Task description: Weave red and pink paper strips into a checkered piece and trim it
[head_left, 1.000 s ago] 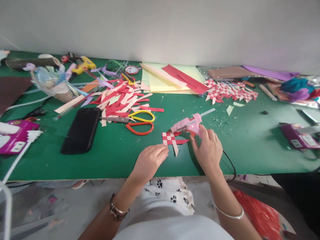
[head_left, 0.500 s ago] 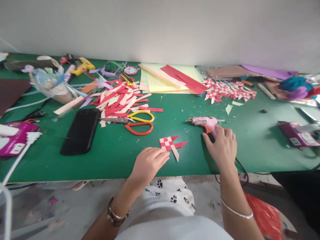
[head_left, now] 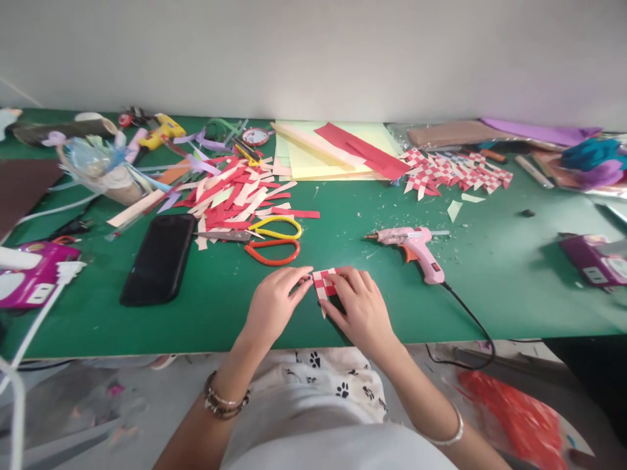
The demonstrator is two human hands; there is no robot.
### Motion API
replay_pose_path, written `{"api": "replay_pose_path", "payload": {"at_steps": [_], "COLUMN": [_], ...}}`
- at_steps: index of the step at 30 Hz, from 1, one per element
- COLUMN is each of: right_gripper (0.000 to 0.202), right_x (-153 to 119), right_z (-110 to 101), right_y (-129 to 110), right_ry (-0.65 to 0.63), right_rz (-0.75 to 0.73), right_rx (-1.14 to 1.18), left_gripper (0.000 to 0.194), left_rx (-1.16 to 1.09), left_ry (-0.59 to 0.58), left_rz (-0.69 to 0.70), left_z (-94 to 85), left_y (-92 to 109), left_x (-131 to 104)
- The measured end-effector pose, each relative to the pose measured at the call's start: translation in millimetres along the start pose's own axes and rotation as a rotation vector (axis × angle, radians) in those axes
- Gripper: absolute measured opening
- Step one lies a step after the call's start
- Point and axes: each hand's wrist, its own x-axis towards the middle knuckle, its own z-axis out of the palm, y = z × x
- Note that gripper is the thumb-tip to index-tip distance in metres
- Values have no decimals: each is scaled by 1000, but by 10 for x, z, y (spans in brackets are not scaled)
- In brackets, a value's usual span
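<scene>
Woven piece: little red-and-white checkered paper thing (head_left: 322,282), at the near side of the green table (head_left: 337,222), right between the two hands, partly hidden by the right one
Left hand: (head_left: 273,305) thumb and fingertips drawn together at the piece's left edge; honestly can't tell if they're pinching it or just touching
Right hand: (head_left: 365,312) grasping the piece, fingers curled over the top, thumb down by its lower corner
Pink glue gun: (head_left: 417,245) lying on its side, right of the hands, glue stick poking out the back, red switch on the handle, black cord trailing off the table edge
Writing: the round red-and-white item (head_left: 255,136) at the back has markings, too blurry to read; same for the pale label on the right purple box (head_left: 592,261)
Phone: (head_left: 157,261) black, face-up or face-down I can't say
Scissors: (head_left: 242,235) one yellow handle, one orange, blades against the paper strips (head_left: 235,196)
More checkered pieces: (head_left: 453,173) heaped at the back right
</scene>
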Motion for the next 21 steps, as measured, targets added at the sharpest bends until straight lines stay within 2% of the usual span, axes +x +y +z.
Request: {"api": "replay_pose_path", "payload": {"at_steps": [5, 12, 21], "right_gripper": [31, 32, 32], "right_x": [-3, -9, -11], "right_z": [-9, 5, 8], "right_y": [24, 32, 33], "right_ry": [-15, -8, -7], "right_rz": [-16, -21, -20], "right_rx": [8, 10, 2], "left_gripper": [14, 15, 14], "left_rx": [88, 331, 361], "left_ry": [-9, 14, 12], "left_rz": [32, 202, 181], "left_z": [45, 73, 92], "left_y": [-10, 23, 17], "left_x": [7, 15, 29]}}
